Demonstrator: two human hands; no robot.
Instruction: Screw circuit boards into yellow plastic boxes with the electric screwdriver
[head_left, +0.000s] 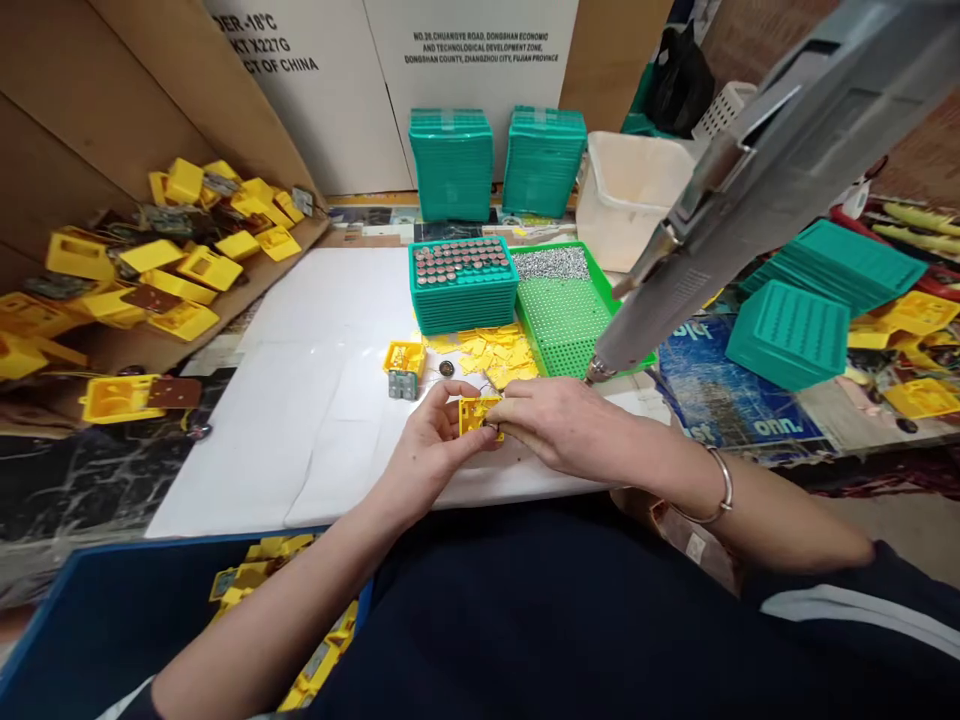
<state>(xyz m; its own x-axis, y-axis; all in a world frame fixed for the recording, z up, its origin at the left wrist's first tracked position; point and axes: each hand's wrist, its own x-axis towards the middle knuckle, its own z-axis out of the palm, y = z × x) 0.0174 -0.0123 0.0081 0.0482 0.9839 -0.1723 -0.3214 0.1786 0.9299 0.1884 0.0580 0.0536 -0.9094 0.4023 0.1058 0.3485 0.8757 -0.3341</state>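
My left hand (431, 432) grips a small yellow plastic housing (474, 413) just above the near edge of the white sheet (315, 400). Pressed against the housing's right side, my right hand (559, 420) has its fingers pinched together; whatever small part they hold is hidden. A second yellow housing (403, 362) stands on the sheet just beyond my left hand. Behind it lies a heap of small yellow tabs (499, 352) and one loose button cell (446, 368).
Beyond the hands stand a green tray stack (463, 290) topped with round cells and a green tray of small silver parts (566, 300). A grey suspended tool (750, 190) hangs over the right. Yellow housings (172, 260) are piled at left, more in a blue bin (112, 620).
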